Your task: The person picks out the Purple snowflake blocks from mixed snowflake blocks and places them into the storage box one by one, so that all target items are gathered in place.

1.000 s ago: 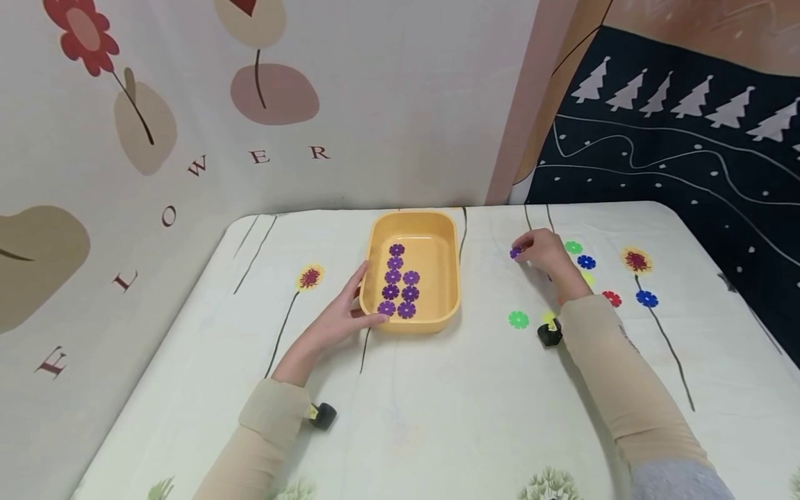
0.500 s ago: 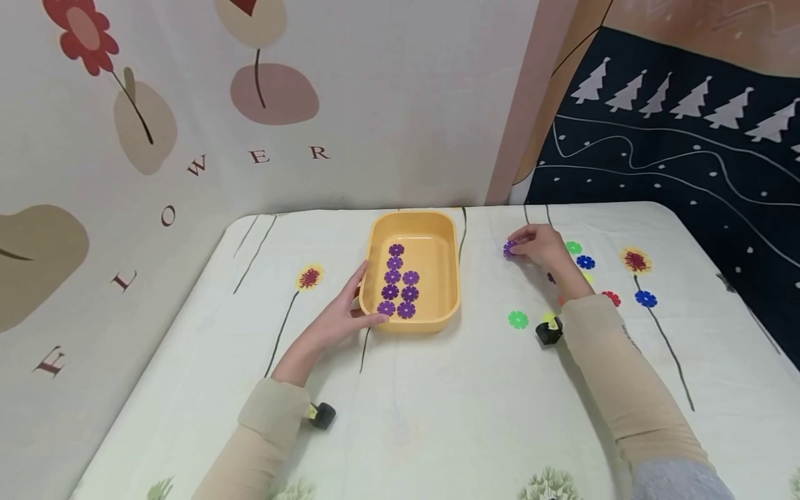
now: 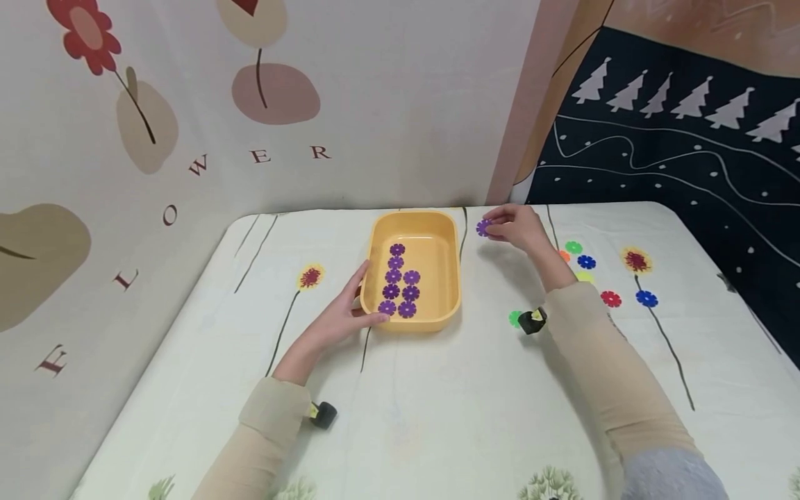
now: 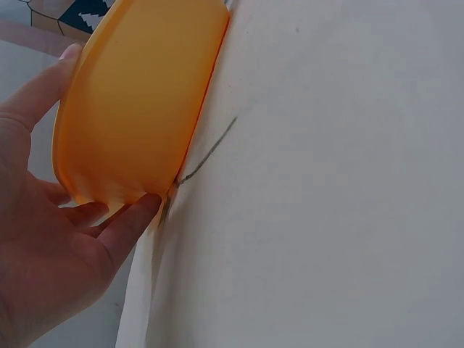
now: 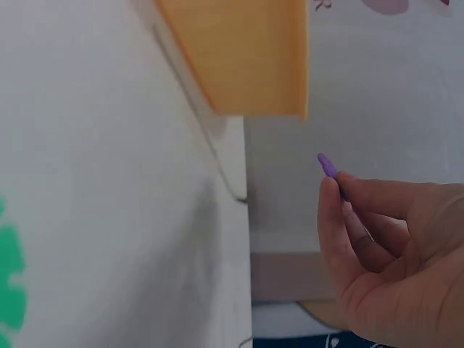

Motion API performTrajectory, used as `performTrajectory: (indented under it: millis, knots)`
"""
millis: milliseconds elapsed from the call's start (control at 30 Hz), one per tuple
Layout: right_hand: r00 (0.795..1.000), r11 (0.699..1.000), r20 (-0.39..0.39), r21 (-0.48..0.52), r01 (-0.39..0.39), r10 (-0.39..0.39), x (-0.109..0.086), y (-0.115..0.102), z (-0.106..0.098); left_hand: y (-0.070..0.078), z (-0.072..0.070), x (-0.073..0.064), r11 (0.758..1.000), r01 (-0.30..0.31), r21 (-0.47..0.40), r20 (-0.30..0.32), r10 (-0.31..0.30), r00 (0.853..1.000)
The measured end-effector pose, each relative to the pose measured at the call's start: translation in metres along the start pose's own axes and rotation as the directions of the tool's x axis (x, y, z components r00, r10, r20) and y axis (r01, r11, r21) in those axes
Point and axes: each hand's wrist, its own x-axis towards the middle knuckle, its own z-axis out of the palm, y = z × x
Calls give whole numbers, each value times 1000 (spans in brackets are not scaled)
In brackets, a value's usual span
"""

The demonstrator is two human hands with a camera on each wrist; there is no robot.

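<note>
A yellow plastic tray (image 3: 417,325) stands on the table, with several purple flower-shaped discs (image 3: 392,276) laid in two columns in its left half. My left hand (image 3: 340,316) holds the tray's near left corner; in the left wrist view its thumb lies at the rim and its fingers press the outer wall (image 4: 138,94). Right of the tray, raised above the cloth, my right hand (image 3: 517,228) pinches another purple flower-shaped disc (image 3: 484,228) between thumb and fingertips. The right wrist view shows this disc (image 5: 328,165) edge-on, apart from the tray (image 5: 246,58).
To the right lie loose discs: green (image 3: 573,247), blue (image 3: 586,262), red (image 3: 611,298), another blue (image 3: 646,298), and yellow and orange ones partly behind the right arm. Another green disc (image 3: 514,319) is half covered by the black wrist camera (image 3: 532,321). A printed cloth wall stands behind the table.
My right hand has lifted the purple disc off the cloth and carried it left and away toward the back of the table. The left hand and the tray have stayed put.
</note>
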Motion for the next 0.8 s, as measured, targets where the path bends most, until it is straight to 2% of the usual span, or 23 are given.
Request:
performTrajectory:
  millis: [233, 467, 800]
  knots:
    - [998, 994, 13, 90, 64, -65, 1, -21, 21, 1, 0, 0, 1000, -16, -8, 2, 16, 1000]
    - [995, 993, 47, 82, 88, -92, 0, -36, 46, 2, 1, -1, 1000, -11, -5, 2, 11, 1000]
    - [988, 990, 104, 93, 102, -111, -5, -47, 78, 0, 1, 0, 1000, -2, 0, -3, 2, 1000]
